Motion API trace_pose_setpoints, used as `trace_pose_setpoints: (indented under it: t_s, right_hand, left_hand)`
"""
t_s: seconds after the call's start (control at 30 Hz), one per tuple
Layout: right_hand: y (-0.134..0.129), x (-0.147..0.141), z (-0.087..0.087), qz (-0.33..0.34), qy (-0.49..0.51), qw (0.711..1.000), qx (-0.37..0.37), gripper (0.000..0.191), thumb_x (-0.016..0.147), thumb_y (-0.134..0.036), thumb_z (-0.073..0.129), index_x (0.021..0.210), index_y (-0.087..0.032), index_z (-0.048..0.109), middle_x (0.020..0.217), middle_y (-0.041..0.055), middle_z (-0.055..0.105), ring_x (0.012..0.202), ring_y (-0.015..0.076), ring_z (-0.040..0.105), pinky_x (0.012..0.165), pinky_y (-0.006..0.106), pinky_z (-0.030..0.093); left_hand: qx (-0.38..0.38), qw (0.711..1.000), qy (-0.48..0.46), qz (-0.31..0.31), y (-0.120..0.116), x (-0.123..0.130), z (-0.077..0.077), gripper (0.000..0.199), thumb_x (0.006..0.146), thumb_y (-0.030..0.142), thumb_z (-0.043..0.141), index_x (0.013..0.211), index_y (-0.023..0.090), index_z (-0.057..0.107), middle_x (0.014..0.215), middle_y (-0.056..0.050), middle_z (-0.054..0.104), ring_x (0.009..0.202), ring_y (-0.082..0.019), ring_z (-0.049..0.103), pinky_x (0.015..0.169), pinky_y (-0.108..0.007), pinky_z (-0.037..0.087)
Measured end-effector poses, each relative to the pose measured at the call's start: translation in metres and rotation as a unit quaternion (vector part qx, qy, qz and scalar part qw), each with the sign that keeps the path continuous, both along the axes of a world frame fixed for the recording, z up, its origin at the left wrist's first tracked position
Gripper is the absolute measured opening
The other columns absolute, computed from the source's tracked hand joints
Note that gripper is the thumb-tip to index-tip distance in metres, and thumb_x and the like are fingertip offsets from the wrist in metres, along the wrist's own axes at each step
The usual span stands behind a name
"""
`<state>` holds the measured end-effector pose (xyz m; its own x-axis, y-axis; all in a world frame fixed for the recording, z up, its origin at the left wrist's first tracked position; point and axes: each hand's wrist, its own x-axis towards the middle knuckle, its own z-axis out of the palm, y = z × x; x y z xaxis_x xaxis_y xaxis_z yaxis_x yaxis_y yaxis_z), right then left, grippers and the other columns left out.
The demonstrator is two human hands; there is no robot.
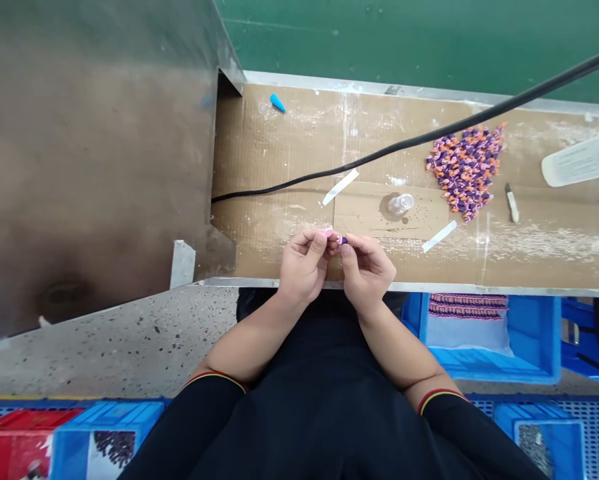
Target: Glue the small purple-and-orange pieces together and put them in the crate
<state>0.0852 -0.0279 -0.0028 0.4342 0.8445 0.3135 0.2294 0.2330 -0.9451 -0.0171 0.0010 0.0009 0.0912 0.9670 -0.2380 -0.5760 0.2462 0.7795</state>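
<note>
Close together above the table's front edge, my two hands each pinch a small piece. Between the thumb and fingertips of my left hand (304,263) is a small pink piece (328,233). My right hand (368,270) grips a small purple figure (343,240) with pink and white on it. The two pieces are near each other; whether they touch I cannot tell. A small clear cup (400,204) stands on a cardboard sheet (357,217) just beyond my hands. To the right lies a heap of small purple, pink and orange figures (465,170).
A black cable (359,162) crosses over the table. A metal housing (99,147) borders the left side. On the table lie a blue cone-shaped tip (277,103), a small knife (512,203) and a white bottle (582,159). A blue bin (534,337) with rows of figures sits below right.
</note>
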Motion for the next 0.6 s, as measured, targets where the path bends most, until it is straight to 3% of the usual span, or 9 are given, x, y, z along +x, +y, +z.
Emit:
trace_pose_setpoints:
  t_s: [0.37,0.6]
  right_hand:
    - [0.0005,-0.0003,0.0031,-0.021,-0.058,0.998,0.032,0.01,0.102,-0.035,0.071,0.102,-0.029,0.079,0.095,0.0033,0.083,0.083,0.0202,0.08,0.073,0.038,0.07]
    - [0.0021,-0.0021,0.0067,-0.004,-0.05,0.999,0.007,0.013,0.103,-0.036,0.07,0.102,-0.027,0.078,0.096,0.0048,0.083,0.084,0.0206,0.081,0.073,0.038,0.07]
  left_hand:
    - [0.032,0.998,0.036,0.032,-0.0034,0.0015,-0.0063,0.037,0.09,0.056,0.087,0.09,0.021,0.075,0.094,-0.002,0.079,0.08,-0.011,0.073,0.081,-0.028,0.065]
    - [0.006,0.999,0.042,0.005,-0.0023,-0.0019,-0.0067,0.042,0.082,0.06,0.093,0.089,0.022,0.078,0.093,-0.002,0.079,0.084,-0.013,0.073,0.083,-0.03,0.065]
